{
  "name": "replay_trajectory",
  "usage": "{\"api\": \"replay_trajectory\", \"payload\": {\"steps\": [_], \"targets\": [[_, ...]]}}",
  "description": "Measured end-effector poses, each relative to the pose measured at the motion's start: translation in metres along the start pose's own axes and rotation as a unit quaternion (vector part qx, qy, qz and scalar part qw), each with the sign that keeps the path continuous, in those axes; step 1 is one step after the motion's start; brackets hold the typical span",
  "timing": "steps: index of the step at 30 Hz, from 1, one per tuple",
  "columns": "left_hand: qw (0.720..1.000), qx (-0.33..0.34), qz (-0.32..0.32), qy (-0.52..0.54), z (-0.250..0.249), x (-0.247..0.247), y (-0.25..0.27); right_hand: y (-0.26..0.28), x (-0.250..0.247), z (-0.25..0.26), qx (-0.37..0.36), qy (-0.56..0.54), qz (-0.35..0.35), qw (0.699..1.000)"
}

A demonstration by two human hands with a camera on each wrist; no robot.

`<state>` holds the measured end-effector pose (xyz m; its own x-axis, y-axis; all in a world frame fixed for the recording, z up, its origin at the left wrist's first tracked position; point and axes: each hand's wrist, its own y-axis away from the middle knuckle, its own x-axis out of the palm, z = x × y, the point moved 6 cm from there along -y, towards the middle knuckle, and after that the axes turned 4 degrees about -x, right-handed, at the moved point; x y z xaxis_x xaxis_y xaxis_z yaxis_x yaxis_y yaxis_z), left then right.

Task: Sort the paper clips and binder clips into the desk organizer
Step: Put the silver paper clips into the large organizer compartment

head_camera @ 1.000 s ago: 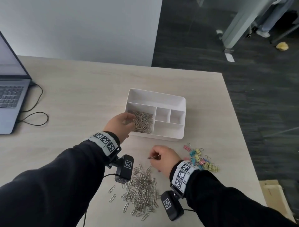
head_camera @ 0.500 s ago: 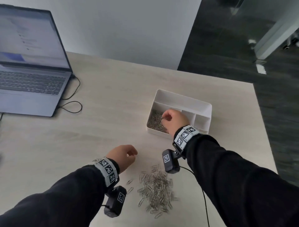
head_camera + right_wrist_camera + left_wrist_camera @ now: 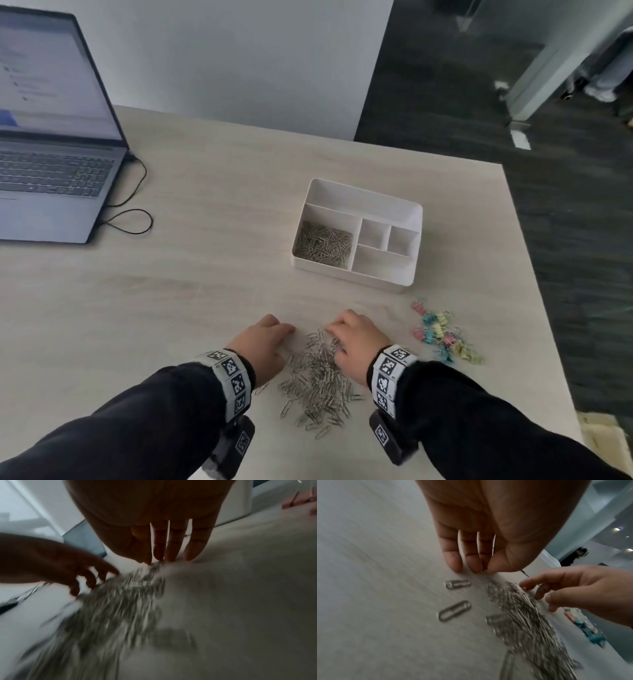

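Right hand [image 3: 356, 339] came back from the organizer [image 3: 356, 236]; both hands, left [image 3: 263, 342] too, flank the clips [image 3: 317, 377], fingers loose, gripping nothing.

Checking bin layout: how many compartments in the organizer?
5 in the organizer: a long one along the far wall, a big left one holding paper clips, two small ones right, one wide front-right. None hidden.

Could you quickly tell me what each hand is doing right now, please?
Left hand: open, fingertips on the table beside the paper clip pile, holding nothing.
Right hand: fingers down at the pile's far end; grip cannot be told.
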<state>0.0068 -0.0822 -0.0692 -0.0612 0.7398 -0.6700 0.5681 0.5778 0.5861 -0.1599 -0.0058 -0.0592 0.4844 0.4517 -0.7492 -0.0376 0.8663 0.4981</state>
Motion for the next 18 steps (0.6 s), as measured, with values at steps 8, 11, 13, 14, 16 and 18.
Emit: {"api": "replay_trajectory", "payload": {"steps": [8, 11, 13, 14, 16, 18], "targets": [[0.997, 0.075, 0.030, -0.005, -0.027, 0.034, 0.018, 0.036, 0.034, 0.011, -0.074, 0.027, 0.001, 0.997], [0.998, 0.060, -0.003, -0.013, -0.018, 0.019, 0.021, 0.045, 0.024, 0.000, -0.046, 0.020, -0.028, 0.998], [0.999, 0.026, -0.025, -0.039, -0.005, 0.003, 0.024, 0.051, 0.018, -0.011, -0.009, 0.004, -0.034, 0.999], [0.998, 0.003, -0.022, -0.067, 0.003, -0.004, 0.025, 0.054, 0.017, -0.015, 0.006, 0.000, -0.023, 1.000], [0.990, -0.050, 0.014, -0.134, 0.021, -0.012, 0.027, 0.060, 0.021, -0.021, 0.031, 0.007, 0.019, 0.999], [0.974, -0.090, 0.071, -0.197, 0.036, -0.008, 0.030, 0.064, 0.027, -0.024, 0.046, 0.020, 0.048, 0.998]]}}
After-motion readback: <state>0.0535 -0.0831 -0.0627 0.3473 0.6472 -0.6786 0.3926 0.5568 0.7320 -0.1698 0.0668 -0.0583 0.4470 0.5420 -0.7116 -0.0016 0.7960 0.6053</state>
